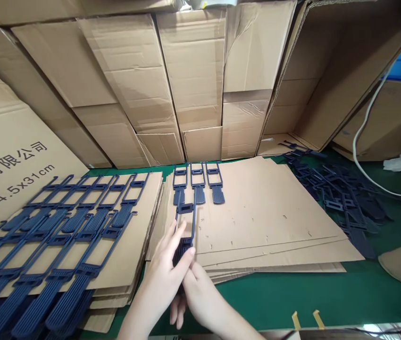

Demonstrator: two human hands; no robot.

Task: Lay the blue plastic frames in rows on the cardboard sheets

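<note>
Both my hands close round one dark blue plastic frame piece with an open rectangular frame and a ribbed end. My left hand grips its left side, the thumb lying across the ribbed part. Against its lower end my right hand is wrapped, with some fingers curled underneath; that lower end is hidden. Just beyond, three matching plastic pieces lie in a row at the far edge of a cardboard stack. To the left, several more plastic pieces lie in overlapping rows on another cardboard stack.
A loose heap of blue plastic pieces lies right on the green table. Cardboard boxes wall the back, with an open box at right. A white cable hangs there. Two yellow tape strips stick to the front edge.
</note>
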